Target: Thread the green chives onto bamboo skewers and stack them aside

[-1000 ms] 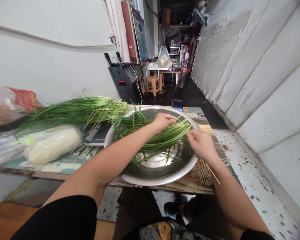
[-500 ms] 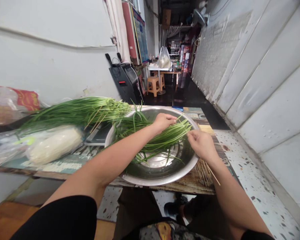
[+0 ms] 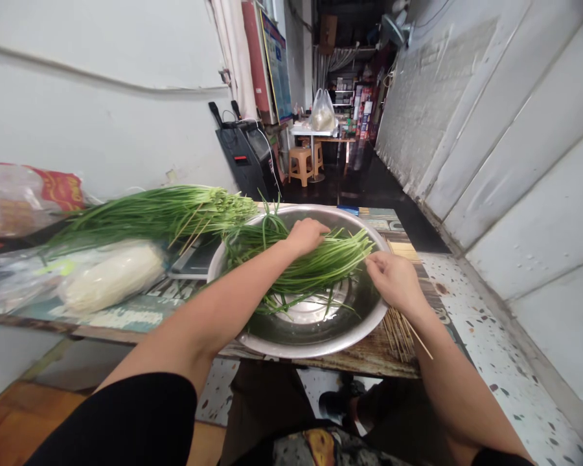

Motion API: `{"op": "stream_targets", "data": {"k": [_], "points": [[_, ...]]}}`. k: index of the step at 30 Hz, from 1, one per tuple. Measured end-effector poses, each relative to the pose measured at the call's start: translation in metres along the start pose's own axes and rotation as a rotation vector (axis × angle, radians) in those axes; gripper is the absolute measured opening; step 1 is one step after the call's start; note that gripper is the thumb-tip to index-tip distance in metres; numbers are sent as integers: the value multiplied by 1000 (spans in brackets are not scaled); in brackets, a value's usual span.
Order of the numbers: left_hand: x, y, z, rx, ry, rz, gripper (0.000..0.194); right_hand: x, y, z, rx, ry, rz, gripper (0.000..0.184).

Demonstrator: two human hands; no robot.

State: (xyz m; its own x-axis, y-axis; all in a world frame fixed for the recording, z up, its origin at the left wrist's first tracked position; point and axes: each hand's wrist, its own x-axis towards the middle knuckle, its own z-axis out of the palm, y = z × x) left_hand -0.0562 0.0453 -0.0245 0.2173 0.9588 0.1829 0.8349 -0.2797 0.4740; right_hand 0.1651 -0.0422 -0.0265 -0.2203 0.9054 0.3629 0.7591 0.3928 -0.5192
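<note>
Right now the person's left hand [image 3: 308, 237] lies over a bundle of green stalks [image 3: 315, 268], its fingers curved along the top of them; whether that grip is closed around any, I cannot tell from where I stand. The bundle sits inside a wide metal basin [image 3: 311, 353], its pale cut ends pointing toward the right hand [image 3: 391, 275]. That hand is at the basin's right rim, thumb and fingertips together beside those cut ends; what, if anything, is pinched in this grip is too small to make out. Under the right wrist, on the patterned surface [image 3: 140, 320], lies a cluster of thin sticks [image 3: 396, 333], one of them slanting out past the others.

To the basin's left is a bigger heap of the same greens [image 3: 140, 213], cut ends toward the basin, with a couple of sticks showing among them. Just in front of the heap rests a pale, plump bag [image 3: 111, 278] in clear plastic, and a red-and-clear packet [image 3: 39, 200] is further left, near the wall.
</note>
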Motion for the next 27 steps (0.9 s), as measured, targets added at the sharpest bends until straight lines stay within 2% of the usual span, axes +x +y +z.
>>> {"op": "stream_targets", "data": {"k": [3, 6, 9, 12, 14, 16, 22, 25, 27], "points": [[0, -3, 17, 261, -111, 56, 27, 0, 0, 0, 1, -14, 7, 24], [1, -4, 27, 362, -118, 79, 26, 1, -1, -1, -1, -28, 4, 24], [3, -10, 27, 322, -64, 51, 25, 0, -2, -2, -4, -33, 12, 23], [6, -19, 25, 248, -15, -39, 31, 0, -3, -2, -8, -24, 17, 23], [7, -24, 25, 249, -17, -76, 38, 0, -2, -2, -7, -18, 15, 23], [8, -25, 26, 282, -33, -79, 33, 0, -2, -2, 2, -19, 11, 24], [6, -11, 20, 271, 30, -54, 19, 0, -1, -2, 9, -30, 15, 24], [5, 1, 13, 176, 89, -47, 18, 0, -2, -2, 1, -27, 6, 24], [5, 9, 10, 35, 129, -57, 18, 0, -2, -2, -9, -25, -4, 23]]}}
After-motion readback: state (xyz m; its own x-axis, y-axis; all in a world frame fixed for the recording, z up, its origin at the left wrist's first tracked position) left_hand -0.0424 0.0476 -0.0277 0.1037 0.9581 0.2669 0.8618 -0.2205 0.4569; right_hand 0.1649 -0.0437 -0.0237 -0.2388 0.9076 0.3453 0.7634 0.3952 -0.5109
